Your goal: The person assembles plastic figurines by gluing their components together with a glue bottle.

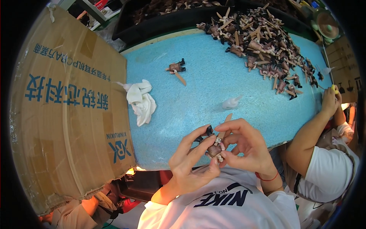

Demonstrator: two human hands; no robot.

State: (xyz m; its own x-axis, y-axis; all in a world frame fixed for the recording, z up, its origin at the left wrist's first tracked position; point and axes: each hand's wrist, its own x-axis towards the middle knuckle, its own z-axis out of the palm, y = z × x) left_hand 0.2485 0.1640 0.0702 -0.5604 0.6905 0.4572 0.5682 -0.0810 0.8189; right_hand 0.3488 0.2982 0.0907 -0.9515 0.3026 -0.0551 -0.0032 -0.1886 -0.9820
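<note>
Close to my chest, at the near edge of the blue table (179,105), both hands hold one small toy figure (214,149). It has a brown body and black boots, and a flat tan strip points up beside it. My left hand (190,158) pinches the figure from the left, around its boots and body. From the other side my right hand (249,147) grips it between thumb and fingers, near the tan strip. Fingertips cover part of the figure. Just beyond the hands a small white squeeze bottle (231,102) lies on the table.
A similar figure (176,68) lies alone at the far left. Crumpled white cloth (141,101) rests beside a large cardboard box (72,126). Many figures form a heap (259,44) at the far right, before black trays (152,24). At right, a co-worker's hand (330,100) holds something yellow.
</note>
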